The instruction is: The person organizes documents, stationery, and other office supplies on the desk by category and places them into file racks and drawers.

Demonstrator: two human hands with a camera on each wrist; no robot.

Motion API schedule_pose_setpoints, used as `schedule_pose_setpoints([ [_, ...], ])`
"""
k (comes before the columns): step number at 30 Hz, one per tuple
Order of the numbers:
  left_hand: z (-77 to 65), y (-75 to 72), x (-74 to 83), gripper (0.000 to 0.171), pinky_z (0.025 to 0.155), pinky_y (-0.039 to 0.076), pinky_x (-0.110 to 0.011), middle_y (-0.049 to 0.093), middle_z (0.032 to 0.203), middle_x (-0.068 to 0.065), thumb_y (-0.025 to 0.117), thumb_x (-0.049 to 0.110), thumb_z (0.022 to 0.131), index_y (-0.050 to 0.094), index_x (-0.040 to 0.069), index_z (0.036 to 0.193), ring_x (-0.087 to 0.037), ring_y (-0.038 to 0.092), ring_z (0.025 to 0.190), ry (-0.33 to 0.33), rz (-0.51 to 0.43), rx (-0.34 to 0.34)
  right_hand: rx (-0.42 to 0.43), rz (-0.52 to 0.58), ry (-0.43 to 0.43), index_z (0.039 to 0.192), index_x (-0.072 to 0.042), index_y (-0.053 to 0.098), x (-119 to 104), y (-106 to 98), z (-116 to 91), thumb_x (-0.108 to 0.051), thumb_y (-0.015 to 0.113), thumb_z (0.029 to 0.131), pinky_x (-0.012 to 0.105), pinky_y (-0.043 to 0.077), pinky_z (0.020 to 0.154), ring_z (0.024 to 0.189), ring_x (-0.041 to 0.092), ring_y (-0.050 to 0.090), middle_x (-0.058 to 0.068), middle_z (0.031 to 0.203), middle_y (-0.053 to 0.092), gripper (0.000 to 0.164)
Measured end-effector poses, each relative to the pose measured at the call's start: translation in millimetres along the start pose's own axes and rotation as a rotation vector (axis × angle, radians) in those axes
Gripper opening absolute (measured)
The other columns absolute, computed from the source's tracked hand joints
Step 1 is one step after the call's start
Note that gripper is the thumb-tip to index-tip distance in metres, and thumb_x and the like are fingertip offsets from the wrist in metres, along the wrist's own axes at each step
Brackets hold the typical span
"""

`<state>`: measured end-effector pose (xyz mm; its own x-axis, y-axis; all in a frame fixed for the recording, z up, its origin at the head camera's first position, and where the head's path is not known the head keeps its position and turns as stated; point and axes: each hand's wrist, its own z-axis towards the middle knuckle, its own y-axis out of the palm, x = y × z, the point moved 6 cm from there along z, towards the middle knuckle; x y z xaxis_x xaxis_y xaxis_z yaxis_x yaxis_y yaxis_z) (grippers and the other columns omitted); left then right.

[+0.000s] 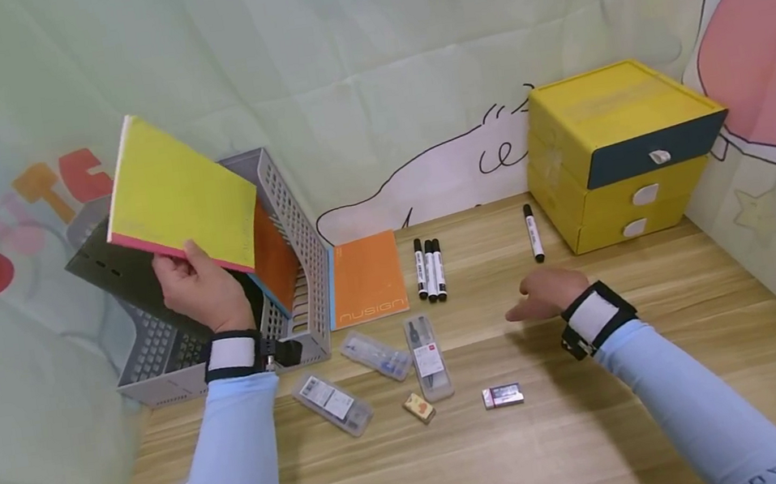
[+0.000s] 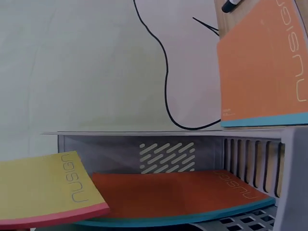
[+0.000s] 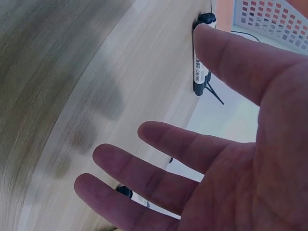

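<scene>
My left hand [image 1: 206, 290] grips a yellow notebook [image 1: 183, 195] by its pink spine edge, holding it tilted above the grey file holder [image 1: 288, 239]. Inside that holder, an orange notebook [image 2: 178, 195] with a blue spine leans behind the yellow one. To the holder's right lies another orange notebook [image 1: 366, 277] on the table. My right hand [image 1: 549, 292] hovers over the table with nothing in it, fingers spread in the right wrist view. Nearest to it is a single black-capped marker [image 1: 533, 235], just beyond the fingers.
Several more markers [image 1: 429, 269] lie beside the flat orange notebook. Clear plastic cases [image 1: 429, 359] are scattered in front, with a small patterned eraser [image 1: 420, 408] and another eraser [image 1: 502, 396]. A yellow drawer box [image 1: 627, 153] stands at the back right against the curtain.
</scene>
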<state>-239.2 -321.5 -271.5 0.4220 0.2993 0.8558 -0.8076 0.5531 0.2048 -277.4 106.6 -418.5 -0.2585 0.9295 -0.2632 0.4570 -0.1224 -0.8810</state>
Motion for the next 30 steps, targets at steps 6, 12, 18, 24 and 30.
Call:
schedule_pose_setpoints([
  [6,6.2,17.1,-36.8,0.033,0.094,0.05,-0.028,0.069,0.122,0.005,0.059,0.034,0.1,0.063,0.013,0.124,-0.009,0.065,0.11,-0.045,0.259,-0.081,-0.001,0.002,-0.007,0.126,0.003,0.063,-1.1,-0.7,0.9,-0.05,0.063,0.091,0.051,0.049,0.089,0.104,0.033,0.061,0.024,0.126,0.062,0.064],
  [12,-0.8,27.3,-67.9,0.036,0.097,0.05,-0.039,0.067,0.125,-0.01,0.054,0.031,0.103,0.062,0.005,0.127,-0.024,0.064,0.113,-0.102,0.557,-0.187,-0.004,0.008,-0.03,0.126,0.004,0.063,-2.3,-0.5,2.0,-0.05,0.063,0.091,0.051,0.049,0.089,0.104,0.033,0.061,0.024,0.125,0.062,0.064],
  [18,-16.7,29.0,-102.1,0.044,0.089,0.052,-0.05,0.067,0.112,-0.026,0.048,0.031,0.105,0.063,-0.008,0.119,-0.04,0.065,0.099,-0.197,1.034,-0.5,-0.005,0.018,-0.028,0.127,0.003,0.062,-2.8,-0.7,1.3,-0.049,0.062,0.092,0.052,0.048,0.092,0.11,0.035,0.06,0.024,0.128,0.061,0.063],
  [24,-13.9,27.6,-110.9,0.053,0.073,0.053,-0.047,0.067,0.097,-0.025,0.039,0.038,0.106,0.063,-0.008,0.107,-0.038,0.065,0.086,-0.161,1.312,-0.631,-0.007,0.021,-0.031,0.128,0.004,0.062,-2.8,-1.3,0.5,-0.048,0.062,0.092,0.052,0.048,0.093,0.113,0.037,0.058,0.024,0.129,0.06,0.063],
  [30,-7.2,25.3,-113.2,0.052,0.074,0.053,-0.048,0.066,0.098,-0.026,0.039,0.036,0.105,0.063,-0.01,0.106,-0.038,0.064,0.087,-0.207,1.286,-0.597,-0.003,0.023,-0.026,0.127,0.003,0.063,-0.9,-0.5,1.2,-0.049,0.062,0.092,0.052,0.048,0.091,0.112,0.037,0.059,0.024,0.128,0.06,0.062],
])
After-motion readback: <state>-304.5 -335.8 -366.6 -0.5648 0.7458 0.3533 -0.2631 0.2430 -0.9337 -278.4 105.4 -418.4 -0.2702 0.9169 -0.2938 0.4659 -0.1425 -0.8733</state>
